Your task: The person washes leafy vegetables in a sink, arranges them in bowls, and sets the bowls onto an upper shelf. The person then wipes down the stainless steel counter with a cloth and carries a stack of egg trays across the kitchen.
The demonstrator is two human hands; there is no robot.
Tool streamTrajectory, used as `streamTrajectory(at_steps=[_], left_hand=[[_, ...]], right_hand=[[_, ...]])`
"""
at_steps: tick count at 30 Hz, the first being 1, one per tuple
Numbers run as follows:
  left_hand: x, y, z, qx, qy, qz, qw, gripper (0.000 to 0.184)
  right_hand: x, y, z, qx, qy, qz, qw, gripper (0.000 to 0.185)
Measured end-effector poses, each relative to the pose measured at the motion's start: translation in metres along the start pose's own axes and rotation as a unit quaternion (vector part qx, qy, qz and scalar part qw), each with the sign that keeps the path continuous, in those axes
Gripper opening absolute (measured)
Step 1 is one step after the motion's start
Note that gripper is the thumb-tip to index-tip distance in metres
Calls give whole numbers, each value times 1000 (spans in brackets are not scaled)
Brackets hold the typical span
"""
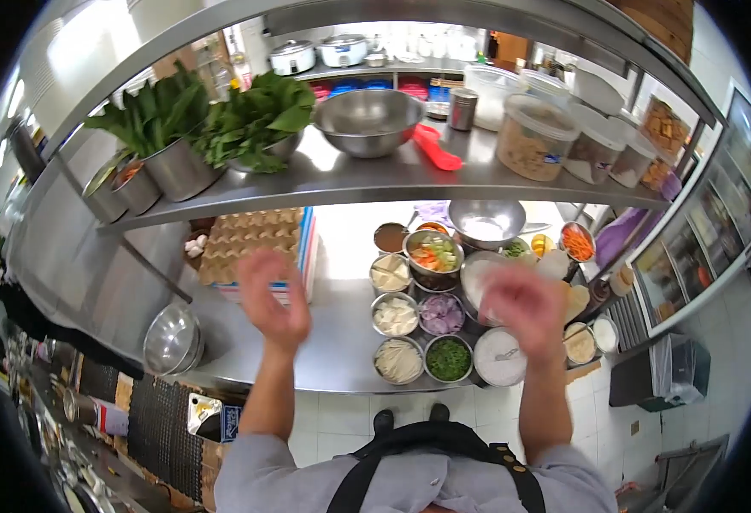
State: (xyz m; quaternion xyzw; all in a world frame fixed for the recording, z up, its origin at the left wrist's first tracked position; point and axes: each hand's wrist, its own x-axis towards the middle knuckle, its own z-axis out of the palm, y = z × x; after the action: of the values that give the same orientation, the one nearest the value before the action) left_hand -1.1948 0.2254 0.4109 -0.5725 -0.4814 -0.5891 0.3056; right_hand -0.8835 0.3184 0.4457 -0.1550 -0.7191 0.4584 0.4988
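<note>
For good handling here, I would judge that both hands should go down from straight above, with slow wrists, because the containers stand rim against rim and a sleeve or a thumb could easily tip one. The left hand [274,297] seems open, with the fingers loosely spread and nothing visible in it; the right hand [525,308] is too blurred, so I cannot tell how wide it is, though I see no object in it. Both hang in the air above the shiny stainless-steel tabletop [341,329]. Nearest to the left hand, just beyond it, is the stack of brown moulded-cardboard egg trays [251,238], toward the far left part of the tabletop. The right hand overlaps, in this view, the crowded group at the right part. On its near-edge side lies the round container with white contents [499,363], and next to this, the round steel container of chopped green herbs [448,359]. The round steel container of purple onion pieces [441,314] is between the two hands, nearer to the right one. Whether the right hand touches anything is not clear.
</note>
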Motion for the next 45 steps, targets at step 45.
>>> streamTrajectory(at_steps=[45], left_hand=[[-175,639,730,-556,-695,-179,418,21]], right_hand=[[-370,301,-963,-174,298,574,742,15]])
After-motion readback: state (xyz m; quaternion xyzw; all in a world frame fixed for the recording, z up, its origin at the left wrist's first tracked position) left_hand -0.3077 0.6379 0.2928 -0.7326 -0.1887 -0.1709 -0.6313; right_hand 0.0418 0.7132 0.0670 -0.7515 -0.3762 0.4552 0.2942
